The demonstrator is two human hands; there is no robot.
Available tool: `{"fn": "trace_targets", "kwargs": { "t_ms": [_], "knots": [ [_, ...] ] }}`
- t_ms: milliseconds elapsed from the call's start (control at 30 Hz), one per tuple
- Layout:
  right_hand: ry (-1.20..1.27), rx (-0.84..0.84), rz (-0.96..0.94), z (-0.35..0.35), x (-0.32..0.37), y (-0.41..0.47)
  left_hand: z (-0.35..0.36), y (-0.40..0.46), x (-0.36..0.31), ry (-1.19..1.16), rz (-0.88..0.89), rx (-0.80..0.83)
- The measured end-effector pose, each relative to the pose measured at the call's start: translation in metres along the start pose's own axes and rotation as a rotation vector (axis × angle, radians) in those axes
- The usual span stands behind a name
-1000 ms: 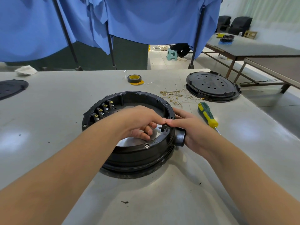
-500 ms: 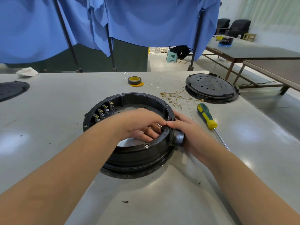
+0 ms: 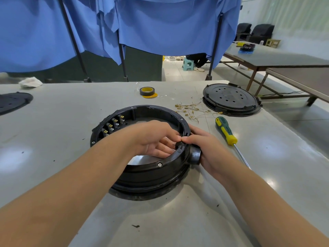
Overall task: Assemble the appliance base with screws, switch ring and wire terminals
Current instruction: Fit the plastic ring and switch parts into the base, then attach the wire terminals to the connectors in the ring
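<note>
A round black appliance base (image 3: 142,172) lies open side up in the middle of the grey table, with a row of metal-tabbed switches (image 3: 112,126) along its inner left wall. My left hand (image 3: 153,138) reaches inside the ring, its fingers against the inner right wall. My right hand (image 3: 204,148) grips the black knob-like switch part (image 3: 195,155) on the outside of the rim, thumb pressing on the rim top next to my left fingertips. A small black piece (image 3: 179,145) sits on the rim between both hands.
A green and yellow screwdriver (image 3: 226,131) lies right of the base. Loose wires with brass terminals (image 3: 190,109) lie behind it. A black round cover (image 3: 231,99) is at the back right, a tape roll (image 3: 147,91) at the back, another black plate (image 3: 12,102) far left.
My hands have stayed at the right side of the rim. My left fingers have shifted slightly along the inner wall, and my right thumb has closed in on the rim.
</note>
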State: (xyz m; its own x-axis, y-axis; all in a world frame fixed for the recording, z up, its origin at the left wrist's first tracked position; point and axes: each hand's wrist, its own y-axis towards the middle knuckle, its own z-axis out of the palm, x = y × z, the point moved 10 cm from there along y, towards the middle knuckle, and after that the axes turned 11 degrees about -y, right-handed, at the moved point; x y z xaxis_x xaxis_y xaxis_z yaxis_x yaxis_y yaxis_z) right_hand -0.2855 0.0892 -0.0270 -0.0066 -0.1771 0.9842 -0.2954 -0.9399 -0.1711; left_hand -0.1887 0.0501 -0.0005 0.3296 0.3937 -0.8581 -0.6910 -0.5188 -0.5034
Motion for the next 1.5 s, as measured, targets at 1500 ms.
{"fn": "trace_targets", "kwargs": {
  "t_ms": [1500],
  "knots": [
    [-1.151, -0.215, -0.138, -0.078, 0.057, 0.140, -0.132, -0.041, 0.016, -0.202, 0.833, -0.692]
  ]
}}
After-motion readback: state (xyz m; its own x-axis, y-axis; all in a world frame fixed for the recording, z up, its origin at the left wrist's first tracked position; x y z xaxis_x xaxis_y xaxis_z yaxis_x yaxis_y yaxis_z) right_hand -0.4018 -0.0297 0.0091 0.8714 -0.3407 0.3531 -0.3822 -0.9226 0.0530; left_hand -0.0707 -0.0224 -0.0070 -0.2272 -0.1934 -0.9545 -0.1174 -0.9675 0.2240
